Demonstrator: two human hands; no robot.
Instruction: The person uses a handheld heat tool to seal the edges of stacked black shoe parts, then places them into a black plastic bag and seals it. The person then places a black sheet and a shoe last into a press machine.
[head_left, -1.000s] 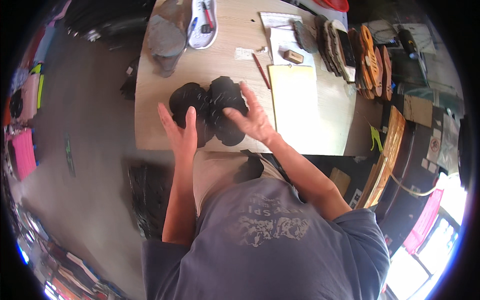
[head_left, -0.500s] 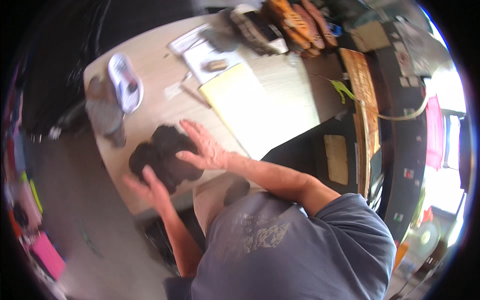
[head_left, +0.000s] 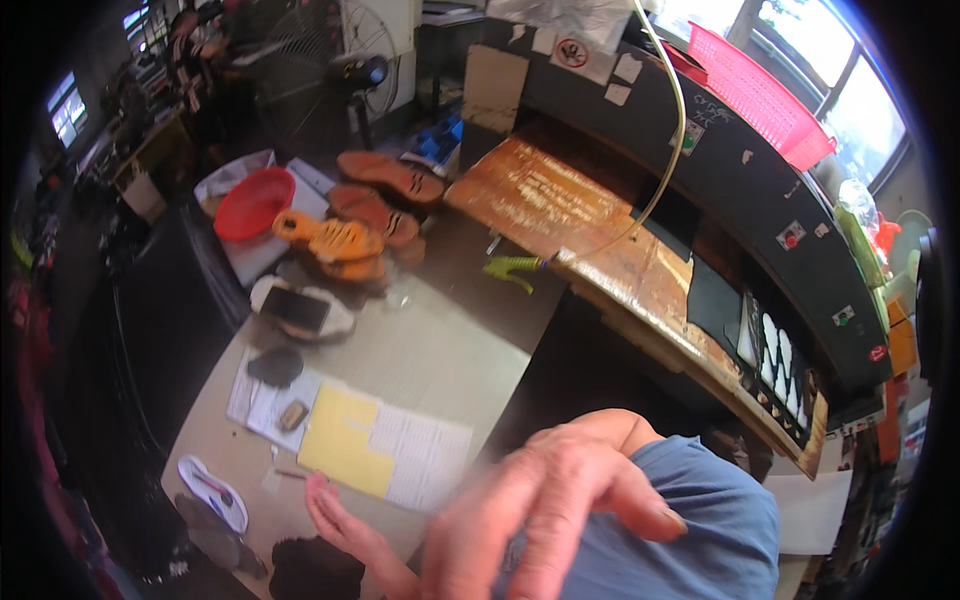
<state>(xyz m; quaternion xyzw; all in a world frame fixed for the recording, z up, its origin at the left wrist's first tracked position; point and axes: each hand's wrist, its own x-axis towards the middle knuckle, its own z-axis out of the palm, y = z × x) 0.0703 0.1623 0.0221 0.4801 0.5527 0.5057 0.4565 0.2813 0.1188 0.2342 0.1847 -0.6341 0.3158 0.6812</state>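
- The right hand (head_left: 560, 490) hung close to the camera, large and a little blurred; it was open, its thumb well apart from its fingers; its fingertips were hard to make out near the lower edge; behind it the bent arm ran into a blue-grey cloth sleeve (head_left: 710, 500)
- The left hand (head_left: 340, 522), open with fingers stretched out, was apart from the right hand, on the left of it, over the pale wood-grained table (head_left: 460, 325)
- The bulky matte black object (head_left: 318, 572), partly cut off by the lower edge, lay on the table just beside the left hand, below its palm; whether the two touched could not be told
- The thin reddish-brown stick (head_left: 292, 473) lay right at the left fingertips; contact could not be told
- Just beyond the left hand lay the yellow and white paper sheets (head_left: 345, 440); farther off, the small tan block (head_left: 293, 416) and the dark grey oval piece (head_left: 275, 367)
- Left of the left hand were the long white shoe sole (head_left: 213, 492) and the flat grey piece (head_left: 222, 545)
- Well beyond both hands were the stacked orange shoe soles (head_left: 345, 240), the round red plastic basket (head_left: 255, 205) and the bright green air gun (head_left: 516, 268) on its pale hose
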